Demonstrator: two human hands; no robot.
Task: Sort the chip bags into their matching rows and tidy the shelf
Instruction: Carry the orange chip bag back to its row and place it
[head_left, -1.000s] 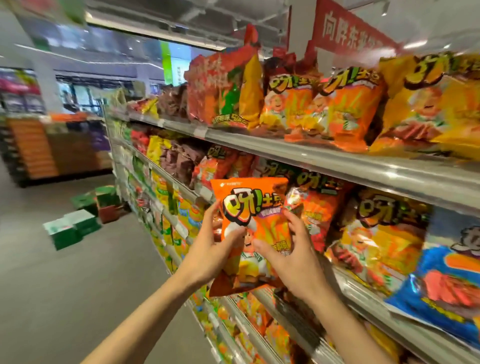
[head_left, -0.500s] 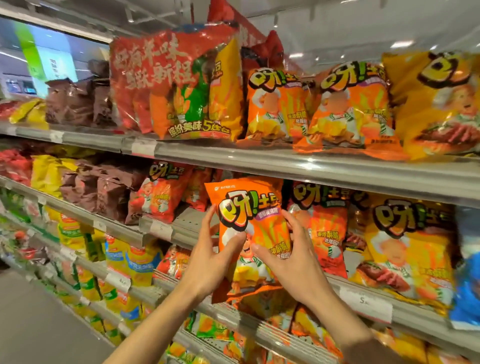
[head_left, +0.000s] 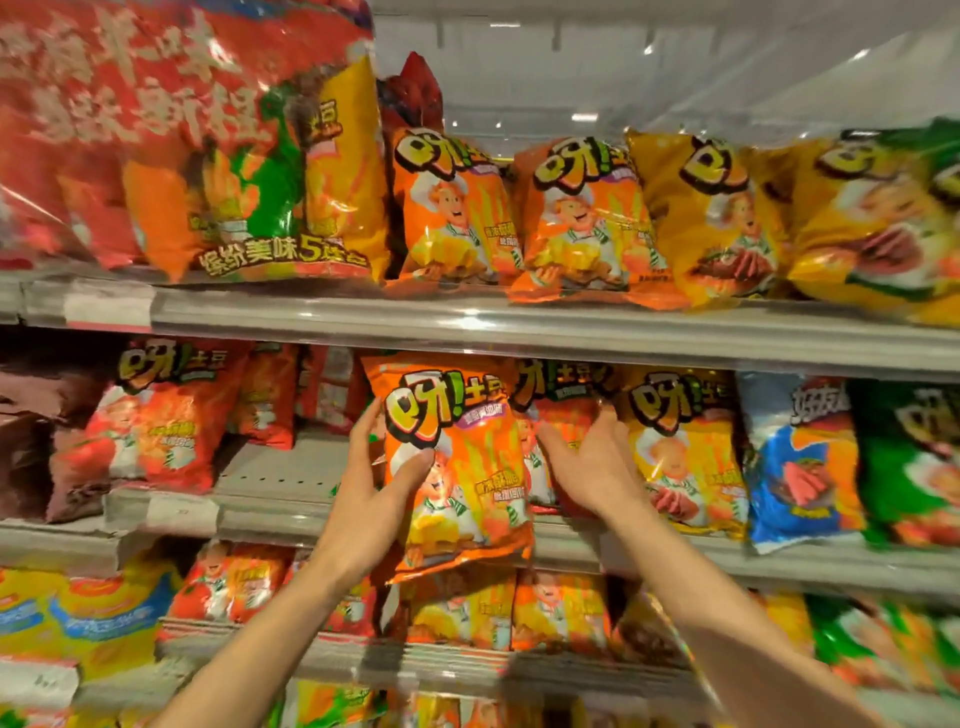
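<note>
I hold a glossy orange chip bag with a cartoon chef on its front (head_left: 457, 467) upright in front of the middle shelf (head_left: 270, 486). My left hand (head_left: 376, 488) has the grip on it: the thumb presses across the bag's face and the fingers curl round its left edge. The bag's top sits just under the lip of the upper shelf (head_left: 467, 325), and its bottom hangs past the middle shelf's front edge.

My right hand (head_left: 587, 467) is off the orange bag, just beside its right edge. Its fingers are spread and lie against a red chip bag of the same brand (head_left: 561, 410) standing in the row behind; it is an open, flat touch, closed round nothing.

To the right of that red bag stand a yellow chip bag (head_left: 685, 447), a blue and white chip bag (head_left: 800, 457) and a green chip bag (head_left: 909, 457). Left of my hands the middle shelf is bare grey metal, and further left stands another red-orange chip bag (head_left: 156, 415).

On the upper shelf, two orange chef bags (head_left: 519, 218) matching mine stand side by side, directly above the bag I hold, beside a large red multipack bag (head_left: 182, 140).
</note>
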